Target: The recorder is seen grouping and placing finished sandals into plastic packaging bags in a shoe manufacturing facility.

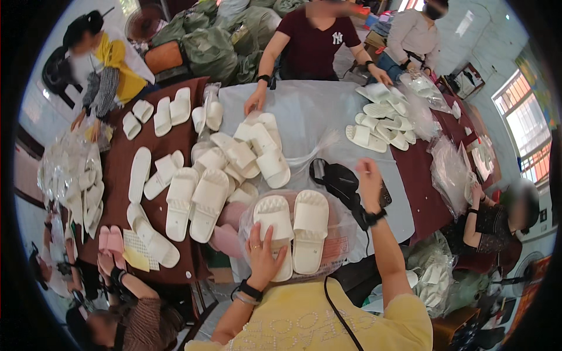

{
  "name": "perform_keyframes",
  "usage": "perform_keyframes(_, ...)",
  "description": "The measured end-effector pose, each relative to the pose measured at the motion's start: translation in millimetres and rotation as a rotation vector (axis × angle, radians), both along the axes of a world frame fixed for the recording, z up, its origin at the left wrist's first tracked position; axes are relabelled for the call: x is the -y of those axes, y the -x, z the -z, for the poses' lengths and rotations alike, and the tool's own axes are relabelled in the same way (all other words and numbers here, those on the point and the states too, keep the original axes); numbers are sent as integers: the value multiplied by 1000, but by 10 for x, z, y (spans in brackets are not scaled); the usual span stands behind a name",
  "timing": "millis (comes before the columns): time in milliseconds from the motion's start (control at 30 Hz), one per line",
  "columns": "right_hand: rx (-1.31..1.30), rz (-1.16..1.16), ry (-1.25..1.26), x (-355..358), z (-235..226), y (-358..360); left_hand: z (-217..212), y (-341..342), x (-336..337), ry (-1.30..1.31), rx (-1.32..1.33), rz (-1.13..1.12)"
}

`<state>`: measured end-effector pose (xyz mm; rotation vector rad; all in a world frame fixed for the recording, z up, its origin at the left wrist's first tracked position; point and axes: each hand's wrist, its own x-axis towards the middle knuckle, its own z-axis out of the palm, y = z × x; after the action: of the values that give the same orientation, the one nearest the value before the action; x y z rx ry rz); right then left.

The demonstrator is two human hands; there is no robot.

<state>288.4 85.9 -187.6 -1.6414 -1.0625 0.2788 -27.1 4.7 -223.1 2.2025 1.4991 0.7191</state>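
Two cream slippers stand side by side in front of me on a clear plastic bag (335, 234). My left hand (264, 257) lies with spread fingers on the left slipper (273, 217), over its sole below the strap. Beside it, the right slipper (310, 225) is untouched. My right hand (369, 175) is raised over the table's right part, near a black pouch (341, 186). Its fingers are curled in and slightly blurred; whether anything is between them cannot be made out. A dark phone-like object (384, 195) shows just beyond my right wrist.
A heap of cream slippers (239, 155) lies left of centre, with pink slippers (225, 237) partly under the plastic. More pairs stand on the brown cloth (126, 178). Another slipper pile (383, 117) is at the far right. Co-workers surround the table; one hand (254, 100) reaches toward the heap.
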Motion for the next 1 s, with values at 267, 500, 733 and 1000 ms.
perform_keyframes(267, -725, -84, -118, 1311, -994, 403, -1182, 412, -25, -41, 454, -13)
perform_keyframes(500, -212, -151, -352, 1284, -1932, 1019, -2495, 630, -106, 772, 1499, 1083)
perform_keyframes(733, 80, -199, -581, 1228, -2163, 798, -2562, 545, 10, 861, 1545, 1185)
perform_keyframes(1000, 38, -320, -724, 1171, -2310, 686, -2644, 817, 192, 798, 1562, 1349)
